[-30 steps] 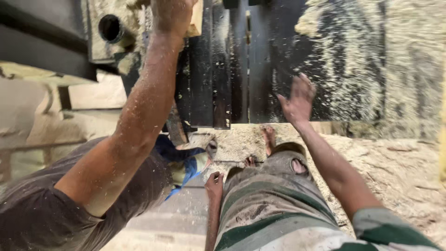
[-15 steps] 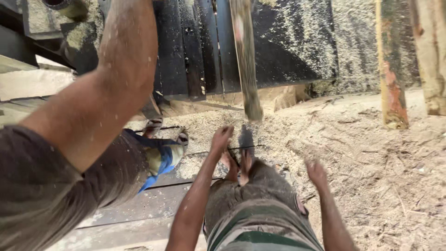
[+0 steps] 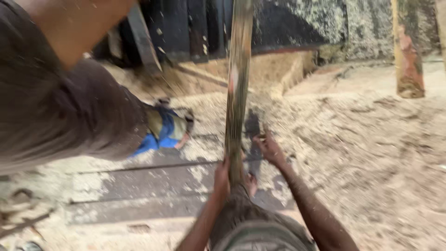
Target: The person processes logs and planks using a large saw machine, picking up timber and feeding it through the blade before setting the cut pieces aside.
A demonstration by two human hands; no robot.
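One long wooden slat [image 3: 238, 88] stands nearly upright in the middle of the view, its top cut off by the frame. The left hand [image 3: 222, 175] grips its lower end, fingers closed around it. The right hand [image 3: 269, 149] hovers just beside the slat, fingers loosely spread, holding nothing. Another person's sleeve [image 3: 51, 107] fills the upper left, blurred. One blue sandal [image 3: 163, 132] lies on the sawdust-covered floor [image 3: 371, 139]. One wooden post [image 3: 408, 51] stands at right.
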